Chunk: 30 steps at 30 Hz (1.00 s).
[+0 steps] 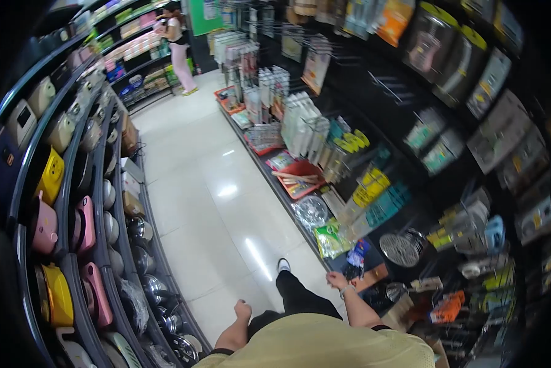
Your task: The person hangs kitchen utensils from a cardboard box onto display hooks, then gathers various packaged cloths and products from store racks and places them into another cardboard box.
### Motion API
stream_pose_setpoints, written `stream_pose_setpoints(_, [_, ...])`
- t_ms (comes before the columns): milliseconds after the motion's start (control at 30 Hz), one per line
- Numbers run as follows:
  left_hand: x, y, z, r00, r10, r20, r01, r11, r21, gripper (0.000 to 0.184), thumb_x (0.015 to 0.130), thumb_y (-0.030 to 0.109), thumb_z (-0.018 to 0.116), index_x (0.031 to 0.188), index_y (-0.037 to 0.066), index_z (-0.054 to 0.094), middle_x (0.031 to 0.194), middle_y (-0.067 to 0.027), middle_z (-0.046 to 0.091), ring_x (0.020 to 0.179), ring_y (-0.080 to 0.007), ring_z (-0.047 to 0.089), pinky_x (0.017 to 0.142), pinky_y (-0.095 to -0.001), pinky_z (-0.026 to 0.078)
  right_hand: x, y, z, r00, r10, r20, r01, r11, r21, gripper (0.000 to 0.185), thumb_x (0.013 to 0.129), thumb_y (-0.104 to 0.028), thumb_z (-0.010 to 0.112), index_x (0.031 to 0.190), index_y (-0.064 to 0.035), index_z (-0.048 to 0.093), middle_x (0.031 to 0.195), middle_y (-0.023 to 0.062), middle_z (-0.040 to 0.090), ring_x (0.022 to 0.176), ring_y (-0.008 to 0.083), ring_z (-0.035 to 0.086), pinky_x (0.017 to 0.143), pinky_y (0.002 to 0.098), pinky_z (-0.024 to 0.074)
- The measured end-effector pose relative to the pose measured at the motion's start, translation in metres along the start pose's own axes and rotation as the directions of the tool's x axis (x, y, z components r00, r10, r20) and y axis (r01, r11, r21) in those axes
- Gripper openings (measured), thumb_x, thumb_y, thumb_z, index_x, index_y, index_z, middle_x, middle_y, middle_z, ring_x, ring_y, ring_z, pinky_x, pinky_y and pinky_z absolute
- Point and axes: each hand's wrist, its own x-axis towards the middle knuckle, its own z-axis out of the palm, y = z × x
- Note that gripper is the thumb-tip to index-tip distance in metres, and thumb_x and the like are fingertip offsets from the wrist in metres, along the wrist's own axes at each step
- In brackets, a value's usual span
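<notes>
Because the right hand [335,281] hangs just beside the right-hand low shelf [272,179], its nearest goods are 1 blue packet [358,253], 1 green packet [332,239] and 1 brown board [371,278], all at that shelf's near end; contact unclear. Right grip looks loosely open, fingers bent, nothing visible in it. Left hand [243,311] is over the tiled floor [192,245], well apart from the left shelving [21,264]; fingers curl in, cannot tell if that grip is fully closed, nothing visible in it. Arms sit out from the body, probably just balance, as 1 shoe [283,265] shows out ahead. Placement logic: hook-hung packs face the aisle, likely for easy reading and reach; loose sticks [300,180] lie in a red tray [315,188], presumably so they don't roll off. Pots stand in rows, likely to show their fronts. Counts: 2 hands, 1 wrist band [347,288] on the right, 1 metal strainer [401,247] on the right wall, 3 pink pots [45,227] and 2 yellow pots [57,294] at left, at least 4 silver pots [153,285] lower down, 1 other person [180,58] at the far end.
</notes>
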Motion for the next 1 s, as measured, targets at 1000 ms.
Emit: stream_pose_setpoints(1000, [0.425,0.101,-0.171,0.757,-0.635,-0.156,0.587,0.765,-0.265,0.021,0.072,0.002,0.051,0.092,-0.004,0.057,0.089,-0.0234,0.062,0.082,-0.0351,0.063,0.068,-0.0446,0.052,0.423,-0.531,0.155,0.657,-0.157,0.737,0.436,0.877,-0.202,0.036,0.086,-0.032,0.055,0.117,-0.0152,0.057,0.088,0.0036,0.064,0.077,0.0115,0.059,0.066,0.0302,0.0497])
